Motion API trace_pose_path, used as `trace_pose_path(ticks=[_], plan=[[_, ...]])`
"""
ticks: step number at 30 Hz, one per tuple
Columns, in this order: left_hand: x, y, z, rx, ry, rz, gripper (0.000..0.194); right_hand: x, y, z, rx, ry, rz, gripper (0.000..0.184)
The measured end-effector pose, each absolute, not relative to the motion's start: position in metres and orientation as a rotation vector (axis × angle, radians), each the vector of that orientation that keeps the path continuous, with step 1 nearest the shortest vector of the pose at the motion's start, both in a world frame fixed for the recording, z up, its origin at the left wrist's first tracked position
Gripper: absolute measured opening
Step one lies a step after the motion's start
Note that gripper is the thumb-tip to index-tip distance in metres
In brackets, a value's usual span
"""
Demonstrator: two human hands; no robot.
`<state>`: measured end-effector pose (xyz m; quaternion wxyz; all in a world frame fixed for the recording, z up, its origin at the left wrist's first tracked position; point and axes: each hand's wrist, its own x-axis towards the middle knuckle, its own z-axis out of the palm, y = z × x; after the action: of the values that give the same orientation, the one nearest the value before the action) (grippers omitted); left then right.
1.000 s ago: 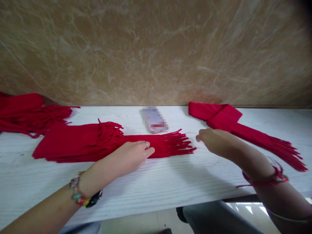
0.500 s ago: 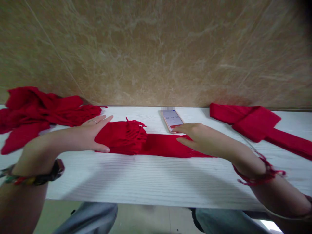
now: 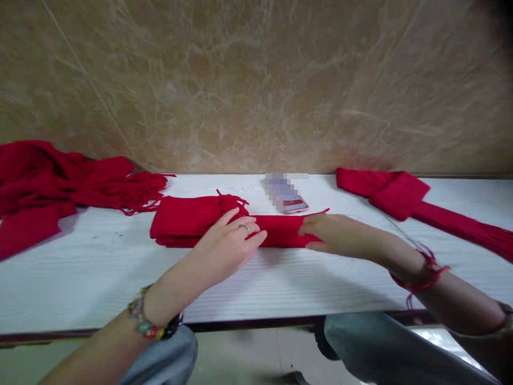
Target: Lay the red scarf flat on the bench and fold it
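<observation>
In the head view, the folded red scarf (image 3: 180, 215) lies centrally on the white table (image 3: 256, 286), stretching from nine to three o'clock. The left hand (image 3: 228, 243) rests over it, released, fingers spread. The right hand (image 3: 339, 234) covers its three-o'clock end; I cannot tell whether it grips. From the left hand, a phone (image 3: 284, 197) lies at two o'clock.

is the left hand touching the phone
Apart. The head view shows a plain gap between the left hand and the phone, with part of the red scarf visible in between.
</observation>
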<state>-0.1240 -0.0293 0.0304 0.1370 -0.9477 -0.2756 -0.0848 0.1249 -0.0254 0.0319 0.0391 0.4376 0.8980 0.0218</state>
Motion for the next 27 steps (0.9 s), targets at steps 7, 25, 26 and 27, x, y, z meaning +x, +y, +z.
trace_pose_path(ticks=[7, 25, 26, 27], plan=[[-0.086, -0.022, 0.002, -2.678, -0.766, -0.198, 0.012, 0.141, -0.030, 0.008, 1.208, 2.798, 0.368, 0.023], [-0.076, -0.020, 0.003, -2.642, -0.875, -0.008, 0.006, 0.148, -0.028, -0.011, 1.223, 3.267, 0.386, 0.018], [-0.075, -0.020, 0.002, -2.642, -0.884, -0.008, 0.006, 0.148, -0.027, -0.013, 1.224, 3.256, 0.402, 0.019], [-0.074, -0.019, 0.002, -2.643, -0.888, -0.014, 0.006, 0.148, -0.026, -0.014, 1.228, 3.250, 0.414, 0.020]])
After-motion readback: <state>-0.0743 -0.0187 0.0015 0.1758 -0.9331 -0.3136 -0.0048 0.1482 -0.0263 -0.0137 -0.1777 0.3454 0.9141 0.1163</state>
